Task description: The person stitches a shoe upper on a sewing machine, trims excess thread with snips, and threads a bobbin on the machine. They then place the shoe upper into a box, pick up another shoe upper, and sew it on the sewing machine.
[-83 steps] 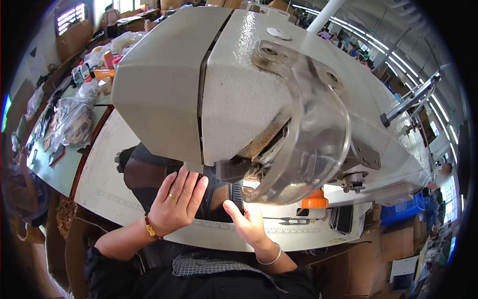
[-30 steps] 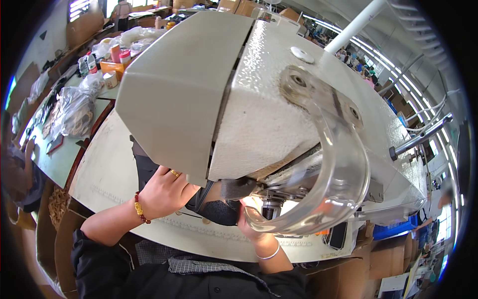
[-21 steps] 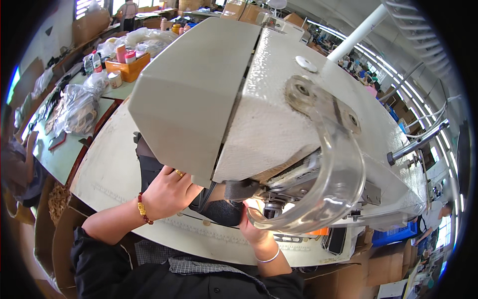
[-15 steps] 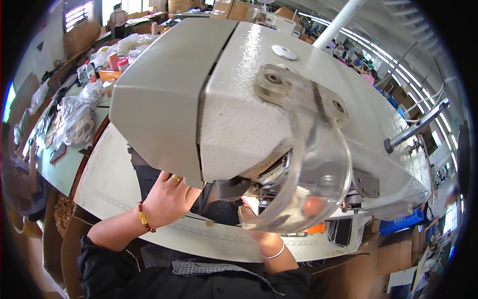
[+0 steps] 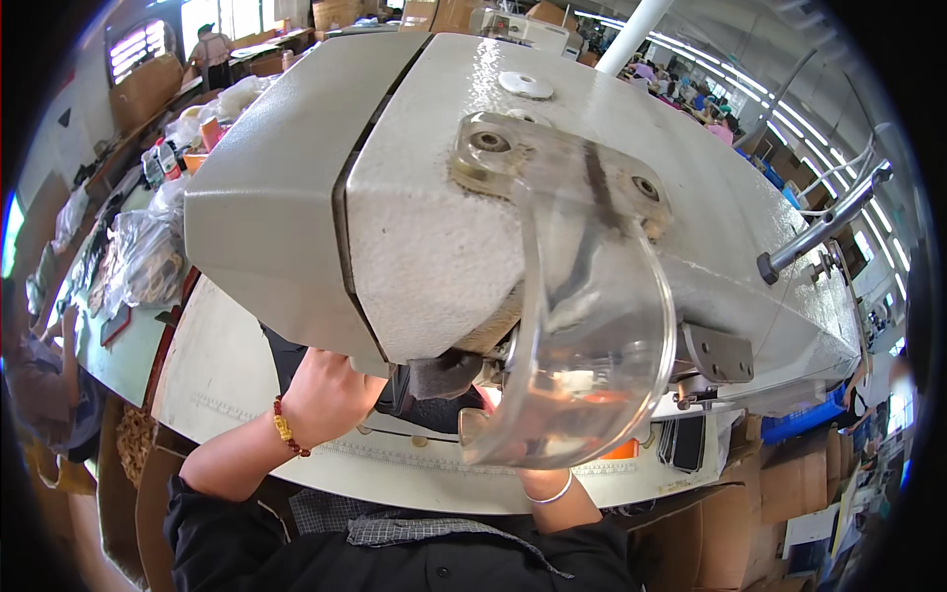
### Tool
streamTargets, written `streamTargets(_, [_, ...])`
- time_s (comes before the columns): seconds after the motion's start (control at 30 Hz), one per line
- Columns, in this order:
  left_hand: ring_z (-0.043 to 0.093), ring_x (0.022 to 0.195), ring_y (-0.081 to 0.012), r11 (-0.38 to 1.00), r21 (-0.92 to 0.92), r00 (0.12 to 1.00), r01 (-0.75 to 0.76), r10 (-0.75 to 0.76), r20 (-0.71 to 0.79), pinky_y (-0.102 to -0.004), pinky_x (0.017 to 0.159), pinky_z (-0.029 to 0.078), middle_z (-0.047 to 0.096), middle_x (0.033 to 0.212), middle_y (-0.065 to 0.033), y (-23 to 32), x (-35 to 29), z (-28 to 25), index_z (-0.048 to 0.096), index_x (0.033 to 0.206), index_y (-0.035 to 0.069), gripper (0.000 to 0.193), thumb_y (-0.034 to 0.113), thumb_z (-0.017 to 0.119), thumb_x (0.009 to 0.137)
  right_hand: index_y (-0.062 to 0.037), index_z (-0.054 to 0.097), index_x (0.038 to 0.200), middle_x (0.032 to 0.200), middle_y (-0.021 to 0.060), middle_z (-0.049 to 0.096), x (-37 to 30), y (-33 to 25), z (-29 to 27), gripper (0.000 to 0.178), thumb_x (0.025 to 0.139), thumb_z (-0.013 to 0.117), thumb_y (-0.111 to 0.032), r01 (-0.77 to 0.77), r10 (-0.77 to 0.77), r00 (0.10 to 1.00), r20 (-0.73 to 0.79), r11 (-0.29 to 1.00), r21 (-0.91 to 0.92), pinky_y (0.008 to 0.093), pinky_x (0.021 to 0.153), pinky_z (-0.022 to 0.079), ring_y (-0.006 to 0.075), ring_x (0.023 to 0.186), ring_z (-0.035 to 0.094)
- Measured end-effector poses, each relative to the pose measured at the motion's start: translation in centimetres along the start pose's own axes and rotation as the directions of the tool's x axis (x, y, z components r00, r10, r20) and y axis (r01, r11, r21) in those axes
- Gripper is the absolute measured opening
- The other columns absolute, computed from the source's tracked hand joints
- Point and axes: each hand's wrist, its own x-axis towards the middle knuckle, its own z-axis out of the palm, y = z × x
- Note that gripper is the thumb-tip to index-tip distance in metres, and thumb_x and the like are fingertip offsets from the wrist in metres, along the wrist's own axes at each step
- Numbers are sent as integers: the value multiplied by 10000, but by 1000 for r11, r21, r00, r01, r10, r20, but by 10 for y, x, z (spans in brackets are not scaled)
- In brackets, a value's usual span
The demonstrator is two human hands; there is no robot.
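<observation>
A large pale sewing machine head (image 5: 271, 207) fills the middle of the view, with a clear curved shield (image 5: 604, 350) at its front. Below the machine's left side, my left hand (image 5: 330, 403) is curled closed at a piece of black fabric (image 5: 284, 357); its fingertips are hidden under the machine. My right hand (image 5: 543, 482) reaches in from the lower right. Most of it lies behind the shield, blurred, so its fingers cannot be made out. A dark grey pad (image 5: 444, 375) sits between the hands under the head, hiding the needle area.
The white machine table (image 5: 212, 365) carries a ruler strip along its front. A dark flat object (image 5: 689, 444) lies on its right. Plastic bags (image 5: 148, 252) crowd another table at left. Cardboard boxes (image 5: 789, 483) stand at lower right. Other people work in the background.
The machine and shield appear shifted slightly left in view. My left hand's ringed finger has gone out of sight under the machine head. My right hand stays behind the shield.
</observation>
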Motion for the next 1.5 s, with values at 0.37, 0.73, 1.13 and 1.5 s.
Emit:
streamTargets(0.37, [621, 1047, -347, 996, -89, 988, 29, -15, 156, -478, 867, 507, 650, 1153, -144, -20, 11, -3, 719, 1063, 37, 320, 28, 648, 751, -43, 542, 1255, 1091, 47, 623, -1, 2, 1, 387, 1033, 519, -360, -68, 68, 996, -58, 998, 0, 390, 998, 444, 193, 1009, 590])
streamTargets(0.73, [631, 1071, -314, 996, -13, 968, -91, 92, 233, -460, 897, 514, 653, 1185, -138, -26, 27, -10, 707, 1147, 61, 412, 84, 688, 737, 3, 564, 1212, 1068, 65, 636, 8, -4, 5, 241, 1065, 492, -174, -174, 365, 931, -17, 484, 858, 288, 910, 523, 157, 955, 598])
streamTargets(1.13, [629, 1082, -318, 989, -139, 955, -41, 80, 287, -457, 907, 512, 650, 1194, -139, -49, 46, 1, 697, 1164, 65, 452, 107, 710, 714, 6, 563, 1209, 1089, 67, 611, 18, 5, 40, 300, 1024, 571, -230, -56, 87, 996, -19, 774, 630, 296, 915, 524, 161, 984, 597])
streamTargets(1.5, [627, 1091, -322, 966, -243, 920, 91, 12, 391, -453, 917, 510, 648, 1202, -141, -72, 66, 15, 687, 1180, 68, 492, 129, 730, 694, -14, 577, 1230, 1155, 78, 621, 8, -18, 27, 364, 1013, 566, -306, -103, 408, 845, 346, -511, 853, 297, 994, 496, 172, 1065, 587])
